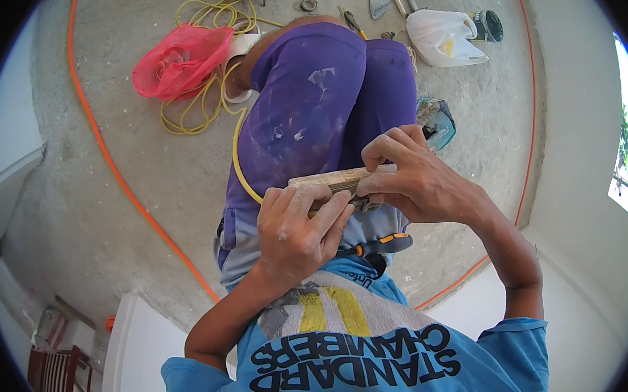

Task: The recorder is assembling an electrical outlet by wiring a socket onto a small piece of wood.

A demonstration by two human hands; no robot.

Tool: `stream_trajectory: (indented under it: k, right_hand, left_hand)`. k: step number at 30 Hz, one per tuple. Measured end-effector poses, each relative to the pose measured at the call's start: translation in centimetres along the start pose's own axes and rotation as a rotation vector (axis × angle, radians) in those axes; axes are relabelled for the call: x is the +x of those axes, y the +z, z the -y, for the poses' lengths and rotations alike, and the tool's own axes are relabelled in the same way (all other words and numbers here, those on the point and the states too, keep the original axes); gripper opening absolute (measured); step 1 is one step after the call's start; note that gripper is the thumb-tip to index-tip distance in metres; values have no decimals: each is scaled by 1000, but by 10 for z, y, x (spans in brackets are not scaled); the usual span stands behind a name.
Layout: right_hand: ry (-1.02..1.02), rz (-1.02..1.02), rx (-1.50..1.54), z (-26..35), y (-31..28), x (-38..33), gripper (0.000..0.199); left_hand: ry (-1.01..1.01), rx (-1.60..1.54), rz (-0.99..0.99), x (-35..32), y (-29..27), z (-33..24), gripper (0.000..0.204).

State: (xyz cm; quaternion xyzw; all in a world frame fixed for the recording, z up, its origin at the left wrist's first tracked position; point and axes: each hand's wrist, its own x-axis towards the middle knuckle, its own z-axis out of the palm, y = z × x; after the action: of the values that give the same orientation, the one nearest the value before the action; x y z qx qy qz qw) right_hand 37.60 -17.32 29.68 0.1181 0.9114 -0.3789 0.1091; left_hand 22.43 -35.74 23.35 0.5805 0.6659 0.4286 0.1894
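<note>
Over my lap, both hands are closed on a narrow, pale, worn wooden-looking block (336,179) with a darker underside. My left hand (294,226) grips its left end with thumb and fingers near the lower edge. Around the right end, my right hand (416,178) has its thumb and bent fingers pressed together. A yellow cable (237,158) runs from the floor across my thigh to beside my left hand; where it ends is hidden. Below the block, a black-and-orange tool handle (386,245) lies at my waist.
A pink plastic bag (181,59) lies by my foot among yellow cable coils. At the far right are a white bag (443,38), a dark tub (490,26) and a trowel (379,3). An orange cord (111,163) crosses the concrete floor. A wooden chair (54,382) stands lower left.
</note>
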Motion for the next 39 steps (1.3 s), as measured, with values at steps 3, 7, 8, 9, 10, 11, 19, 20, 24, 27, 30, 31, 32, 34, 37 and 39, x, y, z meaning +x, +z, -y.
stream_trajectory:
  k: [3, 7, 8, 9, 10, 11, 19, 20, 24, 27, 30, 31, 32, 34, 37, 39]
  right_hand:
    - [-64, 63, -46, -5, -1, 6, 25]
    - [-150, 52, -166, -5, 4, 12, 25]
    - [-152, 26, -165, -6, 4, 13, 25]
    - [-154, 27, -164, -5, 4, 14, 25]
    - [-148, 29, -190, -4, 4, 14, 25]
    - [-142, 28, -214, -2, 4, 14, 25]
    - [20, -127, 148, -17, 18, -3, 20]
    - [45, -152, 252, -19, 20, -4, 19]
    - [40, -195, 306, -22, 22, -9, 17]
    - [-40, -219, 292, -25, 25, -9, 17]
    - [-59, -257, 292, -28, 30, -10, 17]
    - [-65, -262, 280, -28, 31, -10, 17]
    - [-71, -265, 268, -28, 31, -10, 17]
    - [-82, -280, 273, -29, 33, -10, 17]
    - [-89, -269, 276, -28, 32, -11, 15]
    - [-84, -255, 275, -29, 31, -12, 13]
  left_hand:
    - [2, -7, 24, -1, -2, -1, 22]
    - [-5, -5, 33, -4, -4, -2, 24]
    - [-7, -3, 32, -4, -4, -2, 24]
    - [-6, -12, 33, -4, -3, -3, 25]
    - [-4, -20, 34, -3, -3, -4, 27]
    - [-4, -16, 35, -2, -4, -7, 27]
    - [54, 77, 149, 4, -11, -12, 33]
    - [59, 82, 153, 4, -12, -11, 33]
    - [128, 128, 198, 6, -14, -10, 35]
    - [161, 170, 246, 9, -18, -9, 35]
    - [178, 212, 288, 12, -19, -11, 38]
    - [178, 223, 300, 12, -18, -12, 40]
    - [183, 230, 310, 11, -18, -12, 40]
    - [215, 261, 310, 9, -17, -11, 37]
    - [227, 309, 316, 9, -16, -11, 34]
    - [244, 343, 333, 12, -15, -12, 31]
